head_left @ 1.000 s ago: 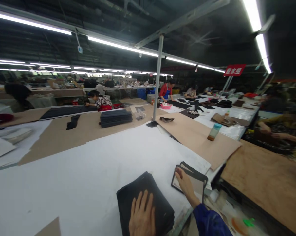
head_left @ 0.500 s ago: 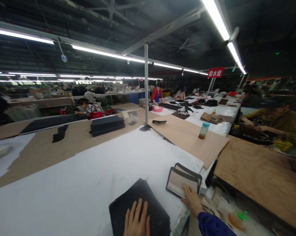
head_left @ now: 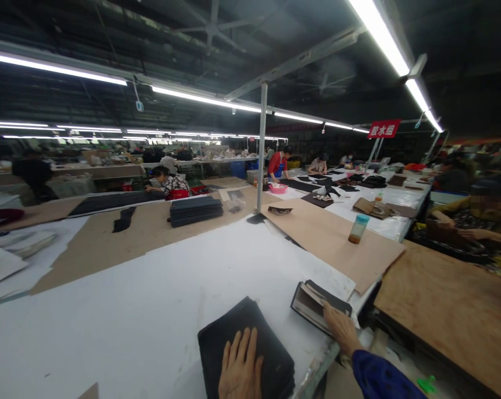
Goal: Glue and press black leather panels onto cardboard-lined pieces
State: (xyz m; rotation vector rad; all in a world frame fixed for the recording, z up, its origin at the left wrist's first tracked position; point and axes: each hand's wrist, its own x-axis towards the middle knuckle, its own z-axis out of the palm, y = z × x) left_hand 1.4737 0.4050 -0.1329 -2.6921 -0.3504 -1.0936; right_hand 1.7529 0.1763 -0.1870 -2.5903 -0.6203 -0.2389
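My left hand (head_left: 240,363) lies flat, fingers stretched out, on a stack of dark panels (head_left: 254,321) near the table's front edge. To its right, my right hand (head_left: 341,328) grips a dark-edged beige panel (head_left: 311,302) between thumb and fingers. This panel is tilted up from a small pile, and another dark-edged piece (head_left: 333,296) shows behind it. My right thumb is partly hidden. What the panels are made of is unclear.
White sheeting (head_left: 151,310) covers the near table. Beyond are a bottle with a blue lid (head_left: 359,229), a metal post (head_left: 261,149) and a dark stack (head_left: 196,211). A wooden board (head_left: 445,299) lies right. A co-worker in a yellow top (head_left: 500,221) sits beyond it.
My right hand has gone from resting on the beige panel to gripping and tilting it up. My left hand stays flat on the dark stack. The view has swung slightly left.
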